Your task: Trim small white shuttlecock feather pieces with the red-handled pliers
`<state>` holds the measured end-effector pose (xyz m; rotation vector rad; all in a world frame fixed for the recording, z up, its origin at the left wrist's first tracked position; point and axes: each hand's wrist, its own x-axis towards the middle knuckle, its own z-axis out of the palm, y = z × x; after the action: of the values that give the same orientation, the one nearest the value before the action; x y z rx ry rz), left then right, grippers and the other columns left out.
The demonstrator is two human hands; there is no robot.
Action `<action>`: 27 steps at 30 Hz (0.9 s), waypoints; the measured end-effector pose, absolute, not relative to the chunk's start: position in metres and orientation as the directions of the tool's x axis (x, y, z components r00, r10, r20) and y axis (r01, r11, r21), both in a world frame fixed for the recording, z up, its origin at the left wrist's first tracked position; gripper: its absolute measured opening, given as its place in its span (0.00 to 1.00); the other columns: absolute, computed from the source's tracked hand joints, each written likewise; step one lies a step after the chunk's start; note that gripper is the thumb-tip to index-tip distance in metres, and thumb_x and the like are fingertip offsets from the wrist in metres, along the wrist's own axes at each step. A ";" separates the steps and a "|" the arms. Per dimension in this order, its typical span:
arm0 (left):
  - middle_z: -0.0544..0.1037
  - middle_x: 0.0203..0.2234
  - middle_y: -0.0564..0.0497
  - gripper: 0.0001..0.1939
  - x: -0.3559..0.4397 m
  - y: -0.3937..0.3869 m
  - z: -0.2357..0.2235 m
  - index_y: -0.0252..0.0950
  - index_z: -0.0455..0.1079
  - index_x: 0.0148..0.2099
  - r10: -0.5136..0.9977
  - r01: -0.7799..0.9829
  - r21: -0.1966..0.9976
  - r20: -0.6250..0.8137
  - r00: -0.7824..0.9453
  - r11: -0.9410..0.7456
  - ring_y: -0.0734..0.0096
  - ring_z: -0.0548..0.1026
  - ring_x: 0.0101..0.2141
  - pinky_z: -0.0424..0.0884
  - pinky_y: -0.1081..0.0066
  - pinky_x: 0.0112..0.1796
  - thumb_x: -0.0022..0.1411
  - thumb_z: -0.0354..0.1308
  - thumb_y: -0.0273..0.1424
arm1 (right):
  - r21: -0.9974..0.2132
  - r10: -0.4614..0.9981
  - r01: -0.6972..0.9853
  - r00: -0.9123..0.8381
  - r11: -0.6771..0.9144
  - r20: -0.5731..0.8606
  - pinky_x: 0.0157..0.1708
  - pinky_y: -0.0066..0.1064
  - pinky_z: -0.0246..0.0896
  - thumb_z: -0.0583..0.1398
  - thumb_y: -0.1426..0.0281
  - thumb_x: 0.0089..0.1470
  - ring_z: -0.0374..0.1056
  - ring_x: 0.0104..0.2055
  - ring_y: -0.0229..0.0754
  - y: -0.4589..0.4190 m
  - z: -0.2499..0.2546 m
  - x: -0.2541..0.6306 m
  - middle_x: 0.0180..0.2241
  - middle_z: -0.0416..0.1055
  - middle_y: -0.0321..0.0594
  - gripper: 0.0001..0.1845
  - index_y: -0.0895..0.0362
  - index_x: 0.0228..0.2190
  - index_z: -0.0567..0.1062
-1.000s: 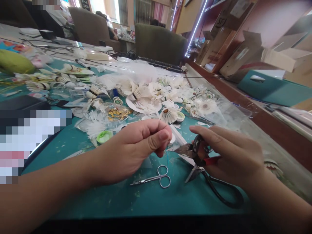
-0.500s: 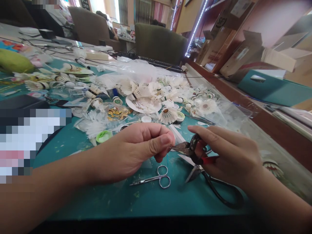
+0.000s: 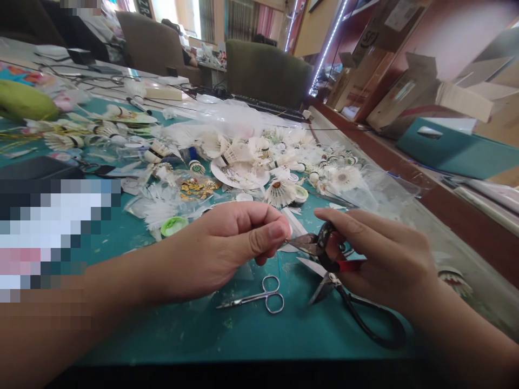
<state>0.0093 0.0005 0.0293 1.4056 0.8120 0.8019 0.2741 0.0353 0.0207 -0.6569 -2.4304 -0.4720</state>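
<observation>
Left hand pinches a tiny piece (too small to identify) at the tips of pliers, which the right hand grips above the table; a steady pinch and gentle, square squeeze should serve best.

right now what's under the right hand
Black-handled scissors, partly: the blades and one loop show. The right hand, holding pliers, covers the rest and anything else there.

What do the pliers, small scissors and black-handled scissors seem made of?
Pliers: worn metal, by their dull sheen; red handle likely plastic or rubber, evenly coloured. Small scissors: polished metal, bright glints. Black-handled scissors: shiny grey metal blades; smooth handles, plastic or coated metal, can't tell.
</observation>
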 end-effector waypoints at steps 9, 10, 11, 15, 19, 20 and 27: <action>0.68 0.27 0.58 0.21 0.010 0.001 0.027 0.37 0.66 0.33 0.861 0.024 0.999 0.013 0.509 -0.029 0.77 0.65 0.29 0.62 0.75 0.32 0.77 0.53 0.45 | 0.156 0.346 0.531 -0.720 0.833 0.602 0.23 0.31 0.63 0.58 0.77 0.63 0.73 0.26 0.38 0.037 0.019 0.274 0.28 0.75 0.34 0.18 0.58 0.54 0.73; 0.68 0.27 0.58 0.21 0.011 0.002 0.026 0.37 0.66 0.34 0.861 0.027 0.999 0.009 0.508 -0.026 0.77 0.65 0.29 0.63 0.75 0.32 0.77 0.53 0.45 | 0.151 0.347 0.528 -0.720 0.836 0.602 0.23 0.31 0.63 0.58 0.77 0.63 0.73 0.26 0.38 0.037 0.019 0.274 0.28 0.75 0.34 0.18 0.58 0.54 0.73; 0.68 0.27 0.58 0.21 0.011 0.002 0.026 0.37 0.66 0.34 0.862 0.028 0.999 0.004 0.507 -0.021 0.77 0.65 0.29 0.63 0.75 0.32 0.77 0.53 0.45 | 0.145 0.349 0.525 -0.721 0.838 0.599 0.24 0.31 0.63 0.58 0.77 0.63 0.73 0.26 0.37 0.037 0.019 0.275 0.28 0.74 0.34 0.18 0.58 0.54 0.73; 0.69 0.27 0.58 0.20 0.011 0.001 0.025 0.37 0.67 0.35 0.865 0.029 1.000 -0.019 0.502 0.005 0.77 0.65 0.30 0.63 0.75 0.33 0.76 0.54 0.46 | 0.133 0.348 0.519 -0.721 0.845 0.599 0.24 0.30 0.63 0.58 0.77 0.63 0.73 0.26 0.37 0.036 0.020 0.274 0.28 0.74 0.34 0.18 0.59 0.54 0.73; 0.69 0.27 0.58 0.19 0.010 0.001 0.025 0.37 0.68 0.36 0.860 0.023 1.000 -0.018 0.509 0.007 0.78 0.65 0.29 0.63 0.75 0.33 0.77 0.54 0.43 | 0.136 0.342 0.517 -0.719 0.845 0.605 0.24 0.31 0.64 0.59 0.77 0.63 0.73 0.26 0.38 0.037 0.019 0.274 0.29 0.75 0.36 0.18 0.59 0.54 0.73; 0.69 0.27 0.58 0.18 0.010 0.001 0.025 0.37 0.68 0.36 0.859 0.013 1.000 -0.007 0.512 0.000 0.78 0.66 0.30 0.63 0.75 0.33 0.77 0.54 0.42 | 0.139 0.341 0.517 -0.719 0.844 0.606 0.24 0.31 0.64 0.59 0.77 0.63 0.74 0.27 0.38 0.037 0.018 0.274 0.29 0.76 0.36 0.18 0.59 0.54 0.73; 0.69 0.28 0.58 0.16 0.010 0.001 0.024 0.36 0.69 0.37 0.856 -0.032 0.999 0.016 0.517 0.000 0.79 0.67 0.30 0.64 0.75 0.34 0.78 0.53 0.38 | 0.139 0.332 0.511 -0.718 0.848 0.612 0.24 0.31 0.63 0.59 0.77 0.63 0.73 0.26 0.38 0.037 0.017 0.275 0.29 0.75 0.36 0.17 0.59 0.53 0.73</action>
<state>0.0101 0.0010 0.0243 1.4022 0.7752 0.8205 0.2747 0.0374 0.0174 -0.6130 -2.4315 -0.4008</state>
